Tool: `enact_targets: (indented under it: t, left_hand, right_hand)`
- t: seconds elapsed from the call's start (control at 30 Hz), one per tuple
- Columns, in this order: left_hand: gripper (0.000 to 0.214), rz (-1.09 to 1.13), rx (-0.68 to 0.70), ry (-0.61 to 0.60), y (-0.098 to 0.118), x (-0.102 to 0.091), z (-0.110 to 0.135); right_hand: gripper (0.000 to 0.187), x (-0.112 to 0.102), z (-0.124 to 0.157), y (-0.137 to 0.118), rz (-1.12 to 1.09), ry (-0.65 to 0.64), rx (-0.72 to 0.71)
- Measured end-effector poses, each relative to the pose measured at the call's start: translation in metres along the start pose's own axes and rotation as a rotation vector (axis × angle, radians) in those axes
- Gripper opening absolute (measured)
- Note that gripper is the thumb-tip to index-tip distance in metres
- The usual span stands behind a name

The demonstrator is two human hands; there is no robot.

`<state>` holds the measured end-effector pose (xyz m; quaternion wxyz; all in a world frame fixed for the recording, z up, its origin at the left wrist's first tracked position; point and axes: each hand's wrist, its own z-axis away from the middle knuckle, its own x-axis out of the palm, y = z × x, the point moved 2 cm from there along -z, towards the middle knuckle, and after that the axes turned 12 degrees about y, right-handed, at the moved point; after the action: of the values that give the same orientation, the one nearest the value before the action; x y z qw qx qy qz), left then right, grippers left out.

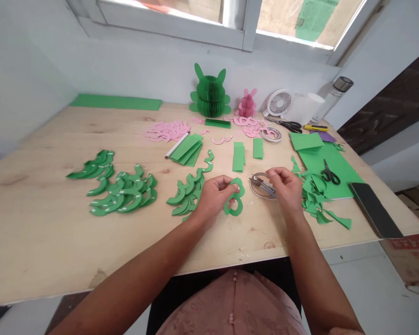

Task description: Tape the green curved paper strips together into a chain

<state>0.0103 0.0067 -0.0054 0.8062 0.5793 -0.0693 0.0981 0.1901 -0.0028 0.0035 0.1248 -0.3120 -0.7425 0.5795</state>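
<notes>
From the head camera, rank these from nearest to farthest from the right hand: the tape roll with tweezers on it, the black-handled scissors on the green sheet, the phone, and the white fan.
1. Tape roll, just left of the right hand, fingertips over it.
2. Black-handled scissors, to its right on the green sheet.
3. Phone, farther right at the table edge.
4. White fan, at the back by the wall.

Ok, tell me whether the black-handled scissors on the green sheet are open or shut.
Shut: the black-handled scissors lie flat on the green sheet, blades together, both handle loops side by side.
</notes>
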Motion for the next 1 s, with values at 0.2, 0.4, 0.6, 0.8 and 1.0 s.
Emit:
enact_targets:
  t: [0.2,0.4,0.6,0.8,1.0]
  left_hand:
    - [0.014,-0.004,0.009,0.0,0.0,0.0,0.0]
    - [0.014,-0.003,-0.004,0.006,-0.001,-0.001,-0.003]
    - [0.016,0.022,-0.013,-0.012,-0.001,0.0,-0.002]
    - [0.016,0.007,-0.012,0.001,0.001,-0.001,-0.002]
    - [0.014,-0.009,-0.013,-0.002,0.001,-0.001,-0.002]
  right_hand:
    - [0.019,-0.014,-0.013,0.006,0.074,0.192,-0.011]
    - [0.019,-0.01,-0.011,0.003,0.262,-0.09,-0.009]
    - [0.017,-0.006,-0.013,-0.011,0.536,-0.296,-0.174]
    - [0.019,0.006,-0.015,-0.005,0.773,-0.362,-0.276]
    - [0.019,0.011,-0.018,0.001,0.854,-0.374,-0.335]
